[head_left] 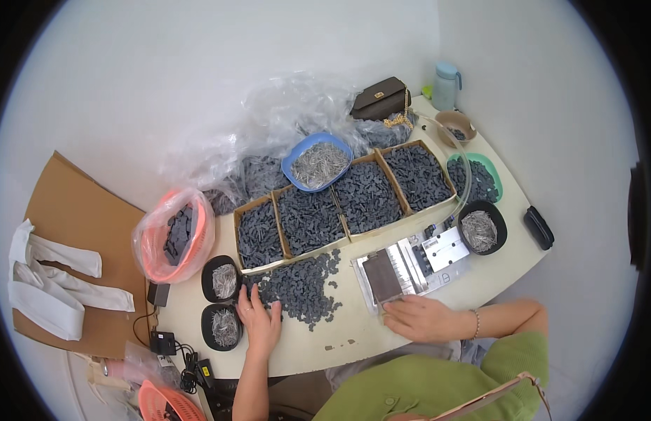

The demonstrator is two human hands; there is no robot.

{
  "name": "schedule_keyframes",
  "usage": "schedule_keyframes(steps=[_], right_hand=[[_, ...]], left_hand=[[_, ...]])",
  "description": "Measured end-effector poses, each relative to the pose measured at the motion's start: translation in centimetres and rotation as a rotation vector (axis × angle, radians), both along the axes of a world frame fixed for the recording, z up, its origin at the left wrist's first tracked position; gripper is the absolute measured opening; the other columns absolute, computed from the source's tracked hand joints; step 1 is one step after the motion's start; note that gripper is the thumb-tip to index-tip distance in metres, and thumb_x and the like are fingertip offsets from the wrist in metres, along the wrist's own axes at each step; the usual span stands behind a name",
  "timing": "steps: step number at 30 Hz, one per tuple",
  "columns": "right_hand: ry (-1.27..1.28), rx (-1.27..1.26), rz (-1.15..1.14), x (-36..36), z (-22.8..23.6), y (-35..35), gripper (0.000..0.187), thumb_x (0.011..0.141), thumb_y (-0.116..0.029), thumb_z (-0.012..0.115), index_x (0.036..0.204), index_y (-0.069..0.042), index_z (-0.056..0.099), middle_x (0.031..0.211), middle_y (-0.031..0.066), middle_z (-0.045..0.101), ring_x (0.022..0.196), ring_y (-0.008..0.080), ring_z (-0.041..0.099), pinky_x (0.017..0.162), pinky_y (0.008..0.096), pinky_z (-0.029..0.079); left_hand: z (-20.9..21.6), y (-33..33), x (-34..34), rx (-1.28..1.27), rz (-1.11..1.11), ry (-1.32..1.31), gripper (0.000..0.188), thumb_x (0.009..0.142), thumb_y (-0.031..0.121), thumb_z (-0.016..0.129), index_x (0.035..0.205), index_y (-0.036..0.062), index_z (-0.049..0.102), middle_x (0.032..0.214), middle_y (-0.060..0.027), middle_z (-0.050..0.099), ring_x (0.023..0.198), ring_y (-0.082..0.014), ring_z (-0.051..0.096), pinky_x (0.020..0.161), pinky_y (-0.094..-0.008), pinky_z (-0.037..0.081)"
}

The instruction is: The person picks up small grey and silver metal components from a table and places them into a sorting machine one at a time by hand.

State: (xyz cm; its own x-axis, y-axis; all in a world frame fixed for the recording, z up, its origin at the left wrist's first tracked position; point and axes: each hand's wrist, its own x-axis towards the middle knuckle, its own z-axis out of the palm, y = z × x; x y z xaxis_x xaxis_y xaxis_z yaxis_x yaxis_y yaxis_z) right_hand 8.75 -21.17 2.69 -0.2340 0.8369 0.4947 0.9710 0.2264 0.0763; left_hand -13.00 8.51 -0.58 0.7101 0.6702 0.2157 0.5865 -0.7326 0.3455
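My left hand (261, 321) lies at the left edge of a loose pile of small dark grey plastic pieces (301, 286), its fingers spread apart. Beside it stand two black bowls (208, 337) with thin silver pins in them. My right hand (420, 319), a bracelet on its wrist, is at the near edge of a metal fixture (367, 288). Its fingers are bent and close together by the fixture's dark brown block (383, 276); what they hold, if anything, is hidden. Joined to the fixture is a silver block (444, 249) with a clear hose.
Behind the pile stands a divided cardboard tray (348, 237) full of dark pieces, with a blue bowl (289, 175) of pins on its edge. Right are a black pin bowl (503, 235), green bowl (497, 175) and black case (539, 228). A pink basket (151, 256) stands left.
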Motion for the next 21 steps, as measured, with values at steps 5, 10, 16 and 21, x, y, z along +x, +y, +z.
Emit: schedule_keyframes(steps=[5, 10, 16, 21], right_hand=[[-0.063, -0.084, -0.023, -1.2, 0.3, -0.2, 0.023, 0.081, -0.014, 0.059, 0.102, -0.004, 0.060, 0.107, 0.0150, 0.063, 0.106, 0.0226, 0.056, 0.089, 0.0315, 0.048], [-0.095, 0.009, -0.005, -0.8, 0.0, -0.1, 0.028, 0.076, -0.015, 0.057, 0.101, -0.004, 0.059, 0.101, 0.0151, 0.062, 0.102, 0.0237, 0.056, 0.090, 0.0329, 0.047], [-0.047, 0.242, 0.061, 2.9, 1.1, 1.6, 0.022, 0.073, -0.017, 0.063, 0.094, -0.014, 0.061, 0.097, 0.0014, 0.064, 0.091, 0.0154, 0.059, 0.073, 0.0289, 0.047], [0.558, 0.219, -0.250, 8.9, 4.2, 9.4, 0.028, 0.085, -0.013, 0.062, 0.111, -0.006, 0.057, 0.101, 0.0115, 0.063, 0.088, 0.0298, 0.062, 0.073, 0.0376, 0.049]], left_hand=[[-1.1, -0.1, 0.2, -0.055, -0.091, 0.061, 0.073, 0.085, 0.033, 0.062, 0.141, -0.0017, 0.030, 0.145, -0.0292, 0.022, 0.135, -0.0458, 0.021, 0.110, -0.0563, 0.013], [-0.4, -2.9, 2.2, -0.073, -0.211, 0.070, 0.078, 0.084, 0.035, 0.064, 0.142, -0.0025, 0.029, 0.146, -0.0288, 0.021, 0.136, -0.0452, 0.019, 0.110, -0.0563, 0.011], [1.5, -5.6, 5.6, 0.089, -0.402, -0.092, 0.062, 0.081, 0.026, 0.067, 0.131, -0.0031, 0.044, 0.141, -0.0289, 0.031, 0.131, -0.0432, 0.032, 0.107, -0.0546, 0.023], [1.8, -10.9, 9.1, 0.207, -0.828, -0.212, 0.035, 0.078, 0.017, 0.066, 0.105, -0.0050, 0.064, 0.120, -0.0251, 0.057, 0.112, -0.0376, 0.055, 0.093, -0.0427, 0.047]])
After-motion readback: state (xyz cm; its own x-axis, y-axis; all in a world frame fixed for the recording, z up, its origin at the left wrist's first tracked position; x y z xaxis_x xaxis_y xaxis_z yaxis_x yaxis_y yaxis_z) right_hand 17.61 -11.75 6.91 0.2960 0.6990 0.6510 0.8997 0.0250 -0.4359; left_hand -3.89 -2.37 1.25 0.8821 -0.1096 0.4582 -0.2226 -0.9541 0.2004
